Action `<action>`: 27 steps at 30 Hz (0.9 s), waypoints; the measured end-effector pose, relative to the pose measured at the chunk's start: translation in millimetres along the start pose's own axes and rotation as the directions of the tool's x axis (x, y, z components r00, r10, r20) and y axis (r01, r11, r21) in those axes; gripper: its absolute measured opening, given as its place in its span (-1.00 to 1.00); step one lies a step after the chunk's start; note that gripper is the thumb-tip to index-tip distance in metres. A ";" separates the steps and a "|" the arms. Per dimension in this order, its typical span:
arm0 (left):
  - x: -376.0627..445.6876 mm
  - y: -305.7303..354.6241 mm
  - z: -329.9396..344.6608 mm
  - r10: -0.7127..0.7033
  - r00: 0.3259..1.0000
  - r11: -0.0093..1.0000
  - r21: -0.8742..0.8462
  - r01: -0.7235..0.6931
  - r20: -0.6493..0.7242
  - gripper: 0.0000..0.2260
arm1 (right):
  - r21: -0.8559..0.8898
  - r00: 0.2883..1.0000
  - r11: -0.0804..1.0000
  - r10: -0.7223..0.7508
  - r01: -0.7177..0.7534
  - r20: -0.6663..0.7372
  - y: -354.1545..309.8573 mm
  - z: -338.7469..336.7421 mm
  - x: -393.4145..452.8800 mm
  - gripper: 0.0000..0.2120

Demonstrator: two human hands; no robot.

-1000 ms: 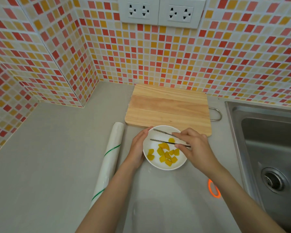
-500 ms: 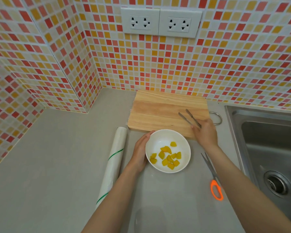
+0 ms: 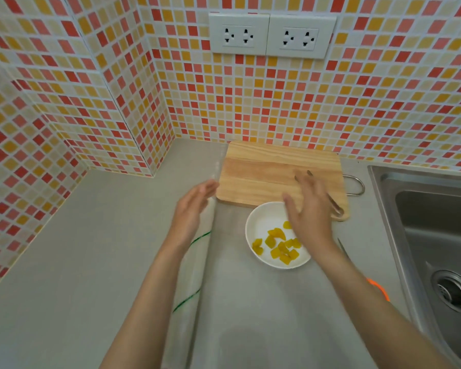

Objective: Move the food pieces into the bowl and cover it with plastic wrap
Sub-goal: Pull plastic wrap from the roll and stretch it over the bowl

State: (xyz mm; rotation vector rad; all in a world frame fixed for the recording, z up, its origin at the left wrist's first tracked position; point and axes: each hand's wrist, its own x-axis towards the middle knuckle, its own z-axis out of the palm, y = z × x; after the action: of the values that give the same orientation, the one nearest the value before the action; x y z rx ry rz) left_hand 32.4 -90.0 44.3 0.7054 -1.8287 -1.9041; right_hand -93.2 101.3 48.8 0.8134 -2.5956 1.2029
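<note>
Sitting near the front edge of the bench, just before the cutting board (image 3: 277, 171), the white bowl (image 3: 261, 227) is already holding the yellow food pieces (image 3: 277, 245) — so the wrapping step is in hand. Both hands are empty, fingers spread: the left hand (image 3: 190, 209) is hovering over the plastic wrap roll (image 3: 194, 275), the right hand (image 3: 308, 211) over the bowl, clear of the tongs (image 3: 336, 206) lying on the board. Next, I judge, comes finding the film's loose edge — fiddly work.
</note>
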 end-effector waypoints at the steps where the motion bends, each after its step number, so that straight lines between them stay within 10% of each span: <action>1: -8.7 -4.6 -17.3 0.039 0.999 0.991 0.131 -0.035 -0.032 -0.74 | 0.134 0.996 0.990 -0.053 0.043 0.073 -23.3 8.0 -19.6 -0.54; 5: -50.7 -51.6 -62.3 -0.009 0.998 0.638 0.768 0.056 -0.066 -0.62 | 0.302 0.864 0.935 0.007 -0.184 0.504 -81.7 58.6 -85.4 -0.52; 8: -80.0 -75.2 -64.7 -0.196 0.980 0.576 0.813 0.082 0.040 -0.55 | 0.222 0.755 0.890 0.180 -0.397 0.630 -93.0 90.1 -107.6 -0.67; 18: -91.2 -45.5 -30.0 -0.009 0.986 0.949 0.312 -0.044 0.167 -0.60 | 0.598 0.735 0.470 0.588 -0.649 0.336 -106.3 85.7 -98.8 -0.85; 27: -57.7 -14.4 -8.8 -0.062 0.997 0.985 -0.159 0.067 0.037 -0.45 | 0.626 0.791 0.526 0.554 -0.575 0.260 -102.2 66.1 -52.8 -0.86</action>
State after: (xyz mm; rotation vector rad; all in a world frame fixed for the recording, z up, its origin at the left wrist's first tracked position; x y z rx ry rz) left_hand 84.2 -61.0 34.4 0.6908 -1.6661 -2.0877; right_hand 11.3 19.6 52.8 -0.0244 -2.4797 2.4421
